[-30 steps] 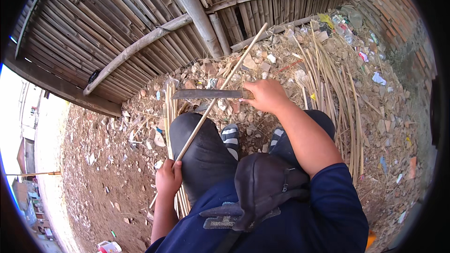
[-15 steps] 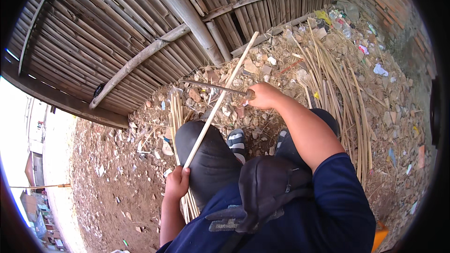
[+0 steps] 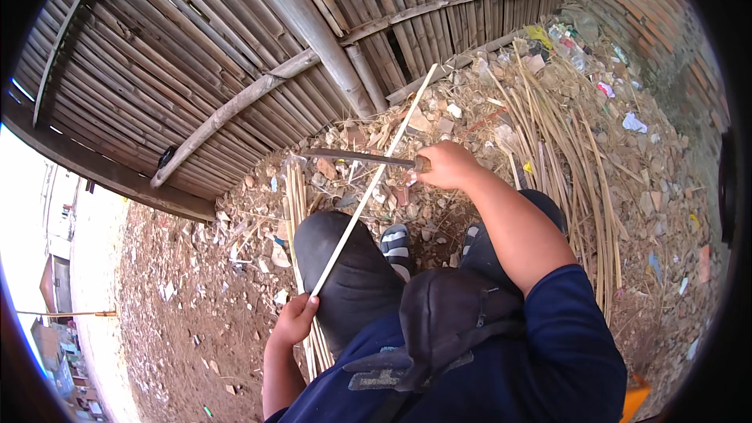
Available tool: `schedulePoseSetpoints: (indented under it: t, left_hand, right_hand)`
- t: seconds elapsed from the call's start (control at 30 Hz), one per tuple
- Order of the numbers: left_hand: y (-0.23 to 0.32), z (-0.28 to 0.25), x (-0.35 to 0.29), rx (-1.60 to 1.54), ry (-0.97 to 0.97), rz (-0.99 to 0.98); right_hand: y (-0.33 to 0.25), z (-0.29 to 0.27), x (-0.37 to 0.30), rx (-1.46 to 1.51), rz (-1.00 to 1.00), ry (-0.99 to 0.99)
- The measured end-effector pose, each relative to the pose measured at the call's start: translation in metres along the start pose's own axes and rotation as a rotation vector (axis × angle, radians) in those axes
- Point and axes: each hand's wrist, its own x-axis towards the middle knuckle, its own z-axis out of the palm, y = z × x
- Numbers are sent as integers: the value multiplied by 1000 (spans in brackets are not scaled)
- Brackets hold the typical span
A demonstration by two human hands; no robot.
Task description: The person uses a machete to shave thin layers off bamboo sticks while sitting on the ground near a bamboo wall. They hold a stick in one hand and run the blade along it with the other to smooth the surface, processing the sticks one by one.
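Head view. Item: one strip [image 3: 364,206], pale, narrow, its long axis slanting from the lower left, over the left thigh [image 3: 333,247], up and rightward to a free end near the foot of the bamboo wall [image 3: 235,70]. Its near end is held in the left hand [image 3: 294,319]; the grip is closed on it, thumb uppermost.

Item: one knife [image 3: 352,156], long, dark-bladed. Its handle is enclosed by the right hand [image 3: 449,166], the grip closed. The blade is pointed leftward, laid crosswise to the strip; whether the two touch cannot be told. The crossing lies just to the left of the right hand, which is much the nearer; from the left hand it is set well apart, ahead and to the right.

Surroundings: a bundle of strips [image 3: 294,196], placed lengthwise beside the left thigh; a larger pile of strips [image 3: 560,164], spread to the right of the right forearm; sandals [image 3: 396,241], planted on stony ground [image 3: 196,305]; a brick wall [image 3: 650,23] at upper right.
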Motion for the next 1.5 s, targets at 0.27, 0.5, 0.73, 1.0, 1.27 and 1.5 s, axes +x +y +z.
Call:
schedulePoseSetpoints:
  t: [0.27, 0.5, 0.73, 1.0, 1.27, 1.5]
  left_hand:
    - [23, 4, -5, 300, 125, 113]
    - [14, 16, 2, 258, 223, 133]
    - [22, 13, -1, 346, 241, 113]
    - [17, 29, 3, 393, 340, 145]
    - [17, 25, 1, 414, 338, 156]
    - [12, 25, 6, 394, 345, 184]
  right_hand:
    - [-32, 11, -23, -52, -87, -76]
    - [-7, 21, 6, 149, -84, -210]
    - [-13, 17, 2, 28, 6, -153]
    - [1, 26, 16, 111, -71, -227]
    - [-39, 16, -15, -38, -72, -202]
    - [3, 15, 13, 46, 0, -197]
